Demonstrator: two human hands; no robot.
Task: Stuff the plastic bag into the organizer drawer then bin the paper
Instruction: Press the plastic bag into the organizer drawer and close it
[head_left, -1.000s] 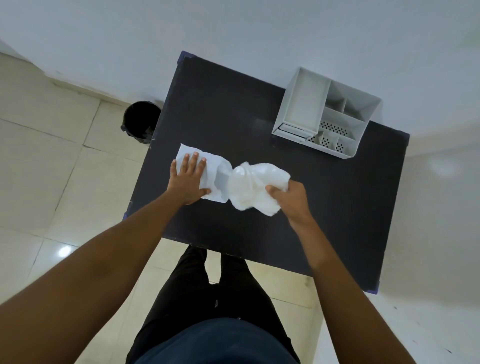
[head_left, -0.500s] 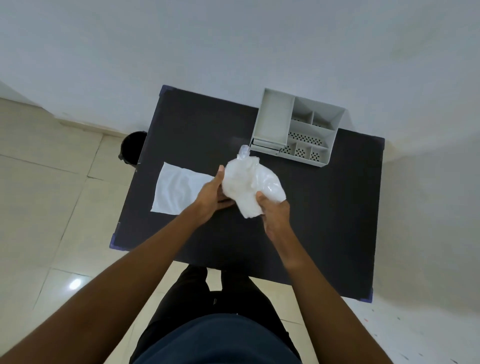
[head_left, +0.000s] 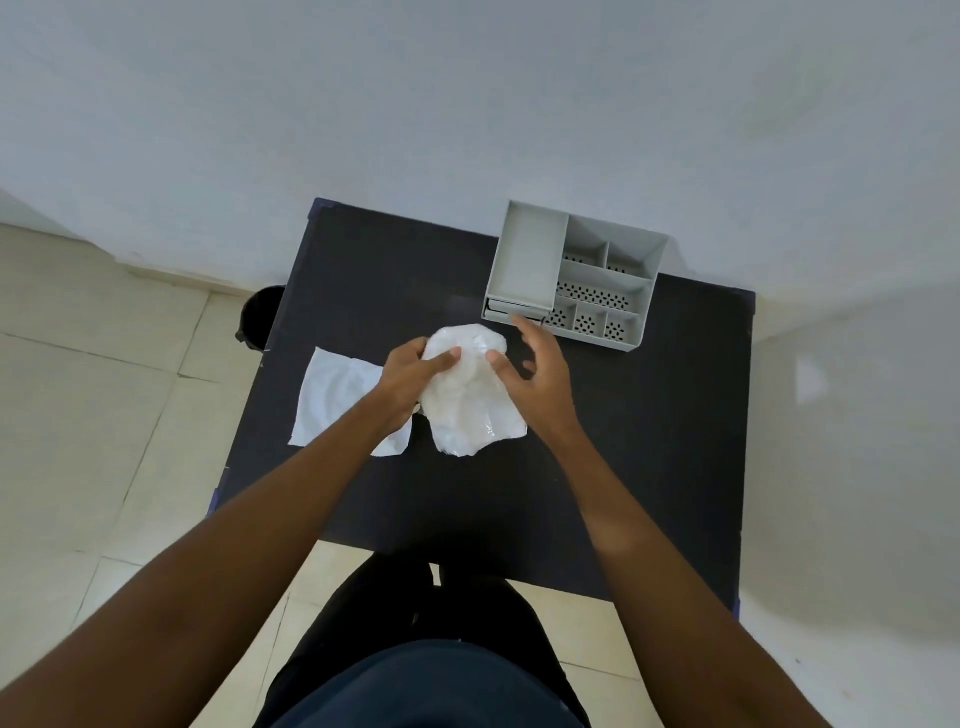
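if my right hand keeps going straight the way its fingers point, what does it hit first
Probably the gray organizer: the right hand points up toward its front lower drawer, fingertips nearly there. Depth is unclear.

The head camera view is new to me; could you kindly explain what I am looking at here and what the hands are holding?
The camera sits on a person's head, looking down at their own arms. There is no machine. The left hand grips a crumpled white plastic bag above a black table, while the right hand, fingers spread, touches the bag's other side. A white sheet of paper lies flat on the table, partly under the left arm. A grey organizer stands at the far edge, and a black bin is on the floor.
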